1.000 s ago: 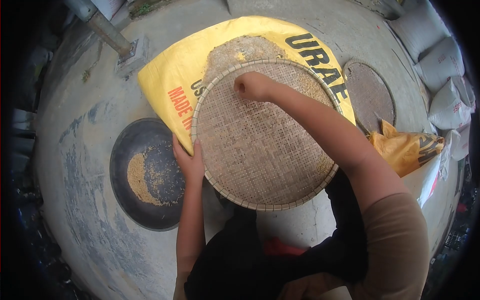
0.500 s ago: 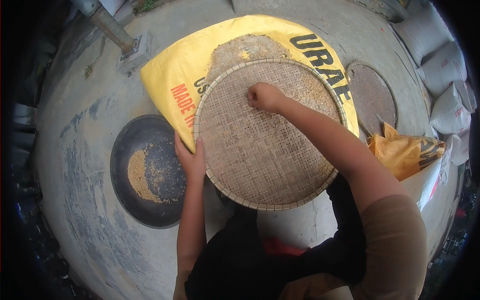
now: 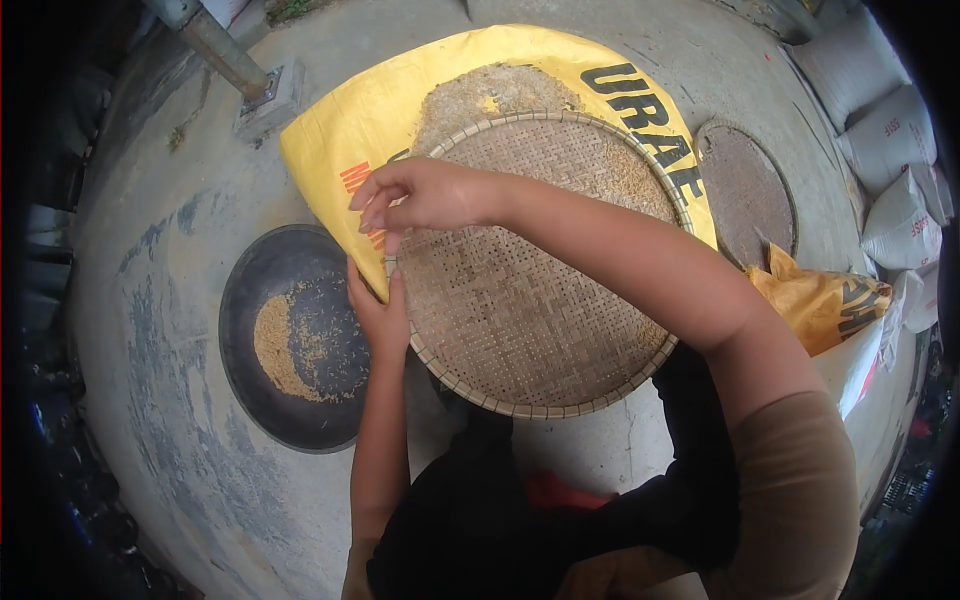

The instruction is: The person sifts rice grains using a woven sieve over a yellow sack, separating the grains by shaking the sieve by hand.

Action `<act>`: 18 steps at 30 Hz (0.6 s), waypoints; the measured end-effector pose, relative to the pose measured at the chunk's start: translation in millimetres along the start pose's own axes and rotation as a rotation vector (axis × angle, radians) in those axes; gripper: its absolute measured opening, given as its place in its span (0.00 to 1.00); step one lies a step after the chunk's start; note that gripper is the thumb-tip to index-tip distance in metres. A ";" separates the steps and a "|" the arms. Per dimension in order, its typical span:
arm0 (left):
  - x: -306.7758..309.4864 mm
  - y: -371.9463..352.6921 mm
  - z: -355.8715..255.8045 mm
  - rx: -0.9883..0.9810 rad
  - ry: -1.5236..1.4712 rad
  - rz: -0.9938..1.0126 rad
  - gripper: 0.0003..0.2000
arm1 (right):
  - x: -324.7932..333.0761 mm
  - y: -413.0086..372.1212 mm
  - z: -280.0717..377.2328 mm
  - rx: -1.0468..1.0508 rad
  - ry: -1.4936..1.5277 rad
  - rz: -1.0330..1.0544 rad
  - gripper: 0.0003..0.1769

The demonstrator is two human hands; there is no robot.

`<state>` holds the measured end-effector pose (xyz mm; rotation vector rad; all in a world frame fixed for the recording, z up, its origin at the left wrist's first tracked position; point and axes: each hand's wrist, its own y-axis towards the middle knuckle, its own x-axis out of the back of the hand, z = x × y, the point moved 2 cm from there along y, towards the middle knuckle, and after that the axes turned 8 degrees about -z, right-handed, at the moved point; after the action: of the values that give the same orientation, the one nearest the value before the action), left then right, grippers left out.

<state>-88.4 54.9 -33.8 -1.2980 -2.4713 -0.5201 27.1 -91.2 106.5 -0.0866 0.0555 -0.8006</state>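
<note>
The right hand (image 3: 432, 195) hangs over the left rim of the round woven tray (image 3: 540, 320), its fingers loosely bent and parted. Nothing shows between them, though I cannot tell whether a single grain or scrap is there. Just nearer, the left hand (image 3: 380, 318) grasps the same rim, thumb laid along the top and the other fingers outside it. Whether it also touches the corner of the yellow sack (image 3: 340, 130) cannot be told.

The tray sits in front of the person, its near edge by the dark trousers (image 3: 440, 520); what bears its weight is hidden. Grain (image 3: 632, 180) lies thin along its far right side, with a smaller patch on the right partly behind the right forearm (image 3: 600, 240).

Beyond the tray, the yellow sack lies flat with pale chaff (image 3: 500, 85) heaped on it. To the left, a dark pan (image 3: 300, 430) on the concrete floor (image 3: 150, 400) holds a crescent of grain. A second woven tray (image 3: 745, 190) lies to the right.

As I judge it, the tray's tilt is the main risk: only the left hand visibly grips it, so a raised left rim could send the grain over the right edge. A dipping right forearm could sweep grain along. Anything slipping from the right fingers here would probably land on the sack or the tray, short of the pan.
</note>
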 end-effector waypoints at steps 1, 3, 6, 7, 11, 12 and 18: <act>0.5 1.8 -0.2 -0.039 0.021 -0.015 0.34 | -3.2 3.3 6.7 0.005 0.005 -0.001 0.09; 0.7 2.5 -1.4 -0.020 0.003 -0.010 0.34 | -5.7 8.9 20.8 0.100 -0.073 0.033 0.10; 0.1 1.9 -0.9 0.013 -0.005 -0.014 0.34 | 26.1 4.1 -35.7 -0.075 -0.384 -0.224 0.10; 0.1 2.0 0.2 0.026 0.010 -0.018 0.34 | 40.0 -4.8 -55.7 -0.176 -0.526 -0.326 0.10; 0.7 1.2 -2.8 0.037 0.023 -0.035 0.35 | 76.1 -35.1 -101.7 -0.243 -0.819 -0.393 0.08; 0.4 1.1 -3.7 0.039 0.025 -0.029 0.35 | 81.1 -35.7 -106.5 -0.287 -0.815 -0.394 0.08; 3.8 1.0 -12.2 0.022 0.071 -0.021 0.35 | 75.2 -27.4 -105.7 -0.134 -0.923 -0.259 0.12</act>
<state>-88.5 52.7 -21.1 -1.2249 -2.4286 -0.5336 51.0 -170.2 2.8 -0.5906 -0.7890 -0.9502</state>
